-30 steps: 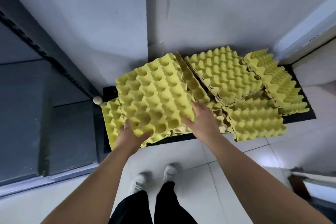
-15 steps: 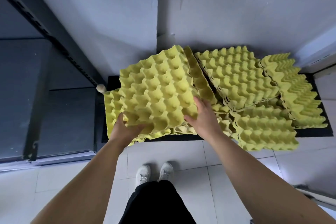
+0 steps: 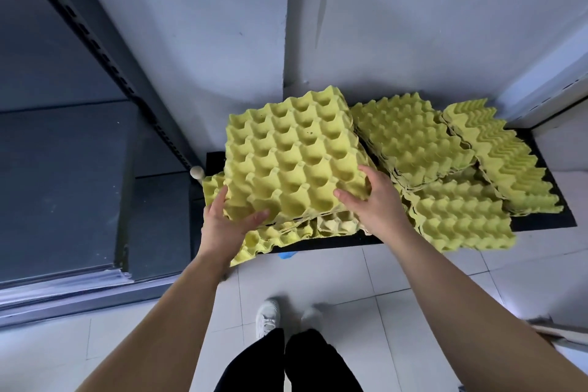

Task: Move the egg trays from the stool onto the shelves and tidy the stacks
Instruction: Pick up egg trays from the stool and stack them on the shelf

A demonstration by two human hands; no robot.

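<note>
Both the left hand [image 3: 229, 223] and right hand [image 3: 372, 200] gripped the near edge of a yellow egg tray stack [image 3: 292, 156], seemingly held above other trays [image 3: 410, 137] heaped on the black stool [image 3: 334, 242] beside dark shelves [image 3: 63, 184].

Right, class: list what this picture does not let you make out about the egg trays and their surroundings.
All in the head view.
Tray count in the held stack: left hand and right hand cover its near edge.
Black surface beneath: mostly covered by trays.
Blue scrap at its front edge: too small to identify.
Shelf: cut off by the left edge.
</note>
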